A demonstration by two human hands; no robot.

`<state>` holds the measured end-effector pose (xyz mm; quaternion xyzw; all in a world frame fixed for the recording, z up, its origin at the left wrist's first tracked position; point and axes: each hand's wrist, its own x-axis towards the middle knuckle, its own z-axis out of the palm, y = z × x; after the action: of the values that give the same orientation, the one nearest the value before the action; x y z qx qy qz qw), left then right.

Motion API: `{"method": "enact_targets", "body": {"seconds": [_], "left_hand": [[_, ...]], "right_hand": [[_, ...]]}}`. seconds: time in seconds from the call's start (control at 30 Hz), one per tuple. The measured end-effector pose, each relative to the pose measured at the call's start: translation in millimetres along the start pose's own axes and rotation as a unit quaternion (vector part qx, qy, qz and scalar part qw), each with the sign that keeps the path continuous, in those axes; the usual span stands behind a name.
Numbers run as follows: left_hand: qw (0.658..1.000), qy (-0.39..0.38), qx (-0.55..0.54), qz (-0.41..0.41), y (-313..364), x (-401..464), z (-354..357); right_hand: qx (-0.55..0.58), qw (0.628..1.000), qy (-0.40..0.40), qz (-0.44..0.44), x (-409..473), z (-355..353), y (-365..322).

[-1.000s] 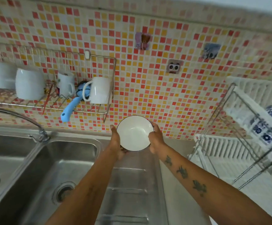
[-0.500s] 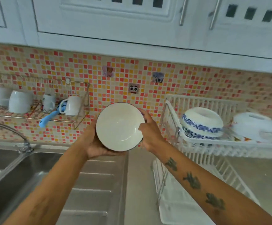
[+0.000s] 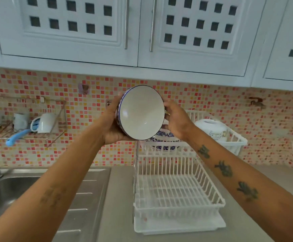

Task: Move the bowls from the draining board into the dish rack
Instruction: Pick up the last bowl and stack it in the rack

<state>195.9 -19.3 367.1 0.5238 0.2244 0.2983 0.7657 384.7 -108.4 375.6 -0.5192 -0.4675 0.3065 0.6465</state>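
I have carried the bowl [image 3: 141,113] up and right, off the draining board [image 3: 89,187]; it now hangs tilted before the dish rack [image 3: 173,193] upper tier. My left hand [image 3: 112,126] and right hand [image 3: 176,120] clamp opposite sides. Judgement: placement is imminent, beside the patterned bowl [image 3: 163,140].

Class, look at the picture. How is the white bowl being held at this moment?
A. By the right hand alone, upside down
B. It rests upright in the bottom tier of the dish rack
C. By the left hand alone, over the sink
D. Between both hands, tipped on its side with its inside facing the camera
D: the bowl sits between the left hand and right hand, raised before the dish rack, its white inside towards the camera.
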Motion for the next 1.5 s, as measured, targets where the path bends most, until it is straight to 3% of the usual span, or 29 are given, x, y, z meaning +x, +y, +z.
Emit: {"method": "enact_targets", "body": {"seconds": [0.17,0.33,0.6,0.83,1.07,1.5], "left_hand": [[0.975,0.075,0.151,0.143,4.2,27.4,47.3],[0.916,0.135,0.261,0.273,-15.2,60.3,70.4],[0.841,0.161,0.385,0.344,-57.9,104.6,87.1],[0.813,0.158,0.446,0.339,-76.4,119.6,80.7],[0.811,0.157,0.472,0.308,-79.1,126.0,71.3],[0.813,0.13,0.503,0.265,-79.6,125.4,71.9]], "right_hand": [[-0.067,0.996,0.062,0.012,9.8,-37.6,-15.8],[-0.014,0.994,0.084,0.072,26.3,-58.6,0.5],[-0.006,0.991,0.12,0.06,41.0,-86.1,30.7],[-0.012,0.987,0.097,0.131,49.0,-92.4,53.9],[-0.039,0.979,0.048,0.193,53.9,-91.3,59.4],[-0.006,0.975,0.049,0.216,59.5,-94.2,71.1]]}}
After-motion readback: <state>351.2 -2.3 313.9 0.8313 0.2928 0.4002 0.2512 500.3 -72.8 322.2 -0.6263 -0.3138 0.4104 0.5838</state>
